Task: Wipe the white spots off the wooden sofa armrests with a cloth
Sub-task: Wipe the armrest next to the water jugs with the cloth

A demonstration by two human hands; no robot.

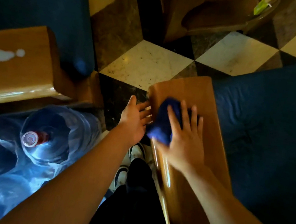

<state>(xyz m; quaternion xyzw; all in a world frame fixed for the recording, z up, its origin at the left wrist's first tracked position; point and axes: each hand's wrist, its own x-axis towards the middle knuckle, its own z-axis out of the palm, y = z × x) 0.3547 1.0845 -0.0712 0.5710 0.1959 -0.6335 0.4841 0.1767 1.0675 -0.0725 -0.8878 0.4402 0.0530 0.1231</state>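
Observation:
A dark blue cloth (162, 122) lies bunched on the left edge of the wooden armrest (202, 105) of the right-hand sofa. My right hand (184, 137) presses flat on the cloth, fingers spread. My left hand (135, 118) hovers open just left of the armrest's edge, palm toward the cloth, fingertips close to it. No white spots show on this armrest's visible wood. A second wooden armrest (14, 71) at the left carries white spots (4, 55) on its top.
Large blue water bottles (42, 139) stand at lower left between the sofas. Dark blue cushions (275, 132) flank both armrests. Chequered floor tiles (147, 63) lie ahead, with a wooden table (207, 14) beyond. My legs and shoes (136, 152) are in the gap.

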